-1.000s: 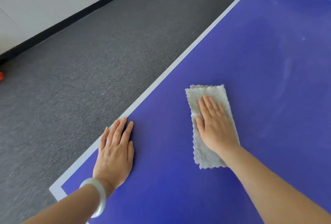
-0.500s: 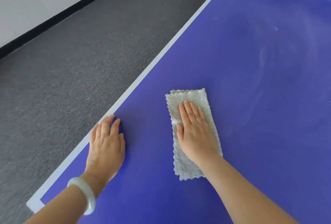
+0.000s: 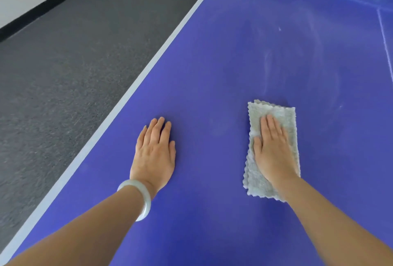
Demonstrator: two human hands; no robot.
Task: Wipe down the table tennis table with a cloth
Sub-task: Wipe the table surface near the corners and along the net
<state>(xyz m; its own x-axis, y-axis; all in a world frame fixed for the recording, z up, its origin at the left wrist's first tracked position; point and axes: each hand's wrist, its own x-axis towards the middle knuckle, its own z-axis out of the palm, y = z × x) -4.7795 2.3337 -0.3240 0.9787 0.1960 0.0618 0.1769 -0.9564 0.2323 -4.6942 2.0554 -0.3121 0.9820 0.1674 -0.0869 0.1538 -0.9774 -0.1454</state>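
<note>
Right hand (image 3: 273,151) flat on cloth (image 3: 282,117), table (image 3: 212,74) beneath.

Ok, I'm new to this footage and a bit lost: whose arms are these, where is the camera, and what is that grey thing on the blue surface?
No machine here: a person wears one camera on the head, looking forward and down, so you see their own two arms. The blue surface is a table tennis table with a pale edge line; grey carpet lies beside it. The left hand, a pale bracelet on its wrist, rests flat on the table. The right hand presses flat on a grey cloth, fingers straight, not gripping it.
</note>
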